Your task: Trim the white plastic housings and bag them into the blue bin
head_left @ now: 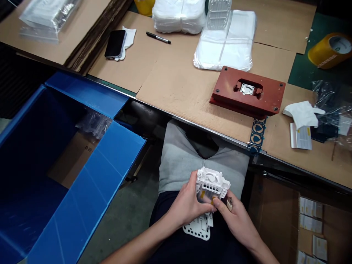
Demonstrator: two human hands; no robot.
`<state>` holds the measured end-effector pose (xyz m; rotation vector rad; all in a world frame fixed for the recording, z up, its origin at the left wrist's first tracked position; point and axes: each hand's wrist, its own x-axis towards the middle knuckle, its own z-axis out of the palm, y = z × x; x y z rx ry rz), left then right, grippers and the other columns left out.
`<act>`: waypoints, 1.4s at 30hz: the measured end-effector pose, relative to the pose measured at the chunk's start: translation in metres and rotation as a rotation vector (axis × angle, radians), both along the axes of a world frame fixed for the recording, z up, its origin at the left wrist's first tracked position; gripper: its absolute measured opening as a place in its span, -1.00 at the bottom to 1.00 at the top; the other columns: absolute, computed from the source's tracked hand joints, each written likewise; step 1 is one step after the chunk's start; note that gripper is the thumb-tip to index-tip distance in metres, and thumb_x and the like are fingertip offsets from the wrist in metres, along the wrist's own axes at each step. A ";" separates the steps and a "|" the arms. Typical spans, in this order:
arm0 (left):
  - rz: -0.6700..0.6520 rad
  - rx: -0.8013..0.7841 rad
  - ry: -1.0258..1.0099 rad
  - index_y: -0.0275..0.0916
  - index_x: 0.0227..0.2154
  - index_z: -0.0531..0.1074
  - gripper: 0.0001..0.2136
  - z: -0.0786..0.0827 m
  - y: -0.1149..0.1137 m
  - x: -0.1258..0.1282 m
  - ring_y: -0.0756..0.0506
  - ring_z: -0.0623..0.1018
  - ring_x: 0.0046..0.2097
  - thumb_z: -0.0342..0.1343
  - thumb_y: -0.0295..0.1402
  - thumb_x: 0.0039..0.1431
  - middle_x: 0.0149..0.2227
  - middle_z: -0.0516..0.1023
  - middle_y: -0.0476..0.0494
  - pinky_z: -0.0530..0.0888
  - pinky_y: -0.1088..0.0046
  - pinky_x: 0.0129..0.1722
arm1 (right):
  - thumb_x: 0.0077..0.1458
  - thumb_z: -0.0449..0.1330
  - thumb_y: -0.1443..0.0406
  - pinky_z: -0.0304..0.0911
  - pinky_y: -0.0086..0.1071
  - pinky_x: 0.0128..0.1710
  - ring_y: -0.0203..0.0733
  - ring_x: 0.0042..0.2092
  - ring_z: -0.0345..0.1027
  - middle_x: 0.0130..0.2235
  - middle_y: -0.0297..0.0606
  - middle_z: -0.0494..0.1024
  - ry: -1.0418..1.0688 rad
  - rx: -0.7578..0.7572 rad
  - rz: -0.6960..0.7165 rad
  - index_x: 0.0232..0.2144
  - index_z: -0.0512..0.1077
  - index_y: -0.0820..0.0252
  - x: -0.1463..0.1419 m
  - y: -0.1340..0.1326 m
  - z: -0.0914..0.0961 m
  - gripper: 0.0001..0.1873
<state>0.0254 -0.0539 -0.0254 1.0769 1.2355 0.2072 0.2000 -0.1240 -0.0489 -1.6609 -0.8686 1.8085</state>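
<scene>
A white moulded plastic part (210, 183) is held over my lap, below the table edge. My left hand (188, 205) wraps round its left side with the fingers closed on it. My right hand (238, 216) pinches its lower right, thumb on a small yellowish patch on the part's face; a small metal piece shows between its fingers. A second white plastic piece (199, 229) sticks out beneath both hands. On the table above sits a red-brown fixture block (247, 93) with a metal insert in its recess.
An open blue corrugated bin (63, 172) stands at my left. The cardboard-covered table (176, 84) carries stacks of clear bags (225, 44), a phone (115, 44), a black marker (158, 37), yellow tape (330, 49) and a white glove (302, 112). A carton with small boxes (310, 227) is at lower right.
</scene>
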 end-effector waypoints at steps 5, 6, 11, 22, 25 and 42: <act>0.032 0.014 -0.039 -0.15 -0.04 0.28 -0.44 0.000 -0.005 -0.001 -0.19 0.57 -0.13 0.39 -0.37 -0.10 -0.13 0.57 -0.06 0.46 0.34 -0.20 | 0.27 0.16 0.04 0.31 -0.11 0.15 0.09 0.13 0.40 0.16 -0.04 0.49 -0.119 0.071 0.040 0.16 0.33 0.12 -0.004 -0.011 0.001 -0.50; 0.038 0.008 -0.046 -0.15 -0.05 0.29 -0.45 0.000 -0.006 -0.001 -0.19 0.57 -0.15 0.39 -0.37 -0.11 -0.15 0.58 -0.06 0.46 0.35 -0.22 | 0.28 0.14 0.05 0.32 -0.12 0.13 0.08 0.12 0.41 0.15 -0.03 0.49 -0.138 0.087 0.044 0.16 0.31 0.13 -0.005 -0.015 0.001 -0.51; 0.057 0.035 -0.064 -0.19 -0.08 0.34 -0.46 -0.006 -0.010 -0.002 -0.20 0.56 -0.16 0.39 -0.40 -0.17 -0.22 0.58 -0.05 0.46 0.36 -0.22 | 0.31 0.11 0.08 0.34 -0.18 0.08 0.03 0.08 0.43 0.13 -0.01 0.49 -0.189 0.168 0.035 0.18 0.25 0.16 -0.010 -0.025 -0.005 -0.51; 0.052 0.064 -0.039 -0.07 0.31 -0.02 -0.04 -0.014 -0.010 -0.002 -0.25 0.49 0.12 0.43 -0.34 -0.10 0.16 0.45 -0.18 0.42 0.24 0.06 | 0.29 0.15 0.12 0.27 -0.11 0.20 0.05 0.24 0.30 0.19 -0.11 0.45 -0.044 0.112 0.076 0.25 0.22 0.08 0.002 -0.004 -0.017 -0.47; 0.039 0.035 -0.036 -0.05 0.37 -0.17 0.11 -0.018 -0.016 -0.004 -0.29 0.44 0.18 0.46 -0.35 -0.15 0.24 0.38 -0.24 0.39 0.20 0.13 | 0.27 0.18 0.16 0.25 -0.09 0.23 0.05 0.28 0.25 0.23 -0.13 0.42 0.017 0.093 0.056 0.30 0.15 0.04 0.003 -0.003 -0.016 -0.39; 0.050 -0.038 -0.093 -0.19 0.20 0.18 -0.13 -0.024 -0.018 -0.005 -0.30 0.46 0.16 0.48 -0.36 -0.21 0.16 0.46 -0.25 0.40 0.19 0.12 | 0.22 0.22 0.15 0.30 -0.14 0.16 0.03 0.09 0.43 0.08 -0.14 0.55 -0.029 0.003 0.054 0.09 0.35 0.10 0.000 -0.008 -0.015 -0.58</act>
